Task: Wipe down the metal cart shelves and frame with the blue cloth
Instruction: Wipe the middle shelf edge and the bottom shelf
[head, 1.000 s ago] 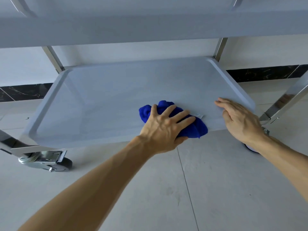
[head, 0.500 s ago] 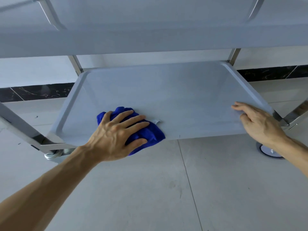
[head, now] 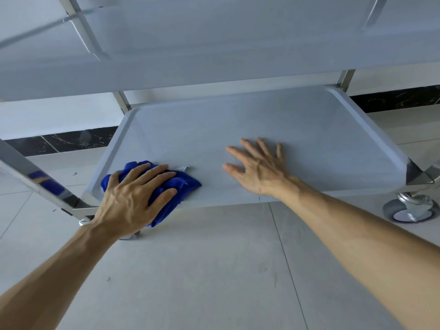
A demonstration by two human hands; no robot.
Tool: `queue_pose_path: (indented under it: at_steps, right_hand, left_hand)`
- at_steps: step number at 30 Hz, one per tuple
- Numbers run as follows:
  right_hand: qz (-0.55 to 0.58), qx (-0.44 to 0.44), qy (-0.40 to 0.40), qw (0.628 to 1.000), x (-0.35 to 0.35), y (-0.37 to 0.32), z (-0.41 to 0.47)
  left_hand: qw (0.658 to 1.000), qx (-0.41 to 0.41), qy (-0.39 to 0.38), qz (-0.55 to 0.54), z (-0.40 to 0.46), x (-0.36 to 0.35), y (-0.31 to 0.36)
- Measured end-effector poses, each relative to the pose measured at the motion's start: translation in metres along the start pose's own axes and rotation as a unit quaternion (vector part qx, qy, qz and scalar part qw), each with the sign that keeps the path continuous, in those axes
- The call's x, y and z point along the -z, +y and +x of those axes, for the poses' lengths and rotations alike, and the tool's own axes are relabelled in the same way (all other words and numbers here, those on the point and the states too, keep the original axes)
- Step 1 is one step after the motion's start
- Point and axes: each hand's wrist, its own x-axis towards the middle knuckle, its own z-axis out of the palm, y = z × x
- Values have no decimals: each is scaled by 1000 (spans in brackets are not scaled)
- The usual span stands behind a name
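The metal cart's bottom shelf [head: 297, 129] is a grey tray with a raised rim. A bunched blue cloth [head: 183, 186] with a small white tag lies at the shelf's near left corner and hangs over the front edge. My left hand [head: 133, 198] presses flat on the cloth with fingers spread. Resting palm down on the bare middle of the shelf is my right hand [head: 259, 170], fingers straight and spread, holding nothing. The shelf above [head: 214, 51] spans the top of the view.
Shiny frame legs stand at the near left [head: 35, 184], near right [head: 421, 175] and the back corners. A caster wheel [head: 412, 208] sits under the right corner. Pale floor tiles [head: 226, 270] lie in front; a white wall with a dark marble skirting runs behind.
My left hand slid the cloth leftward along the shelf's front edge to the near left corner. My right hand left the right rim and now lies flat on the middle of the shelf.
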Motion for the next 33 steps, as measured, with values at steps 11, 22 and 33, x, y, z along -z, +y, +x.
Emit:
queue_pose_path:
  at_steps: [11,22,33]
  right_hand:
    - [-29,3,16,999,-6,36,-20]
    - [-33,-10,21,999,4,66,-52]
    - [-43,-18,-3,999,8,61,-56]
  left_hand:
    - [999,-21,-26,-22,20,-1,93]
    - [997,-75,-33,-14,-5,5,78]
    - [986,-82,-103,107,-54,25,-10]
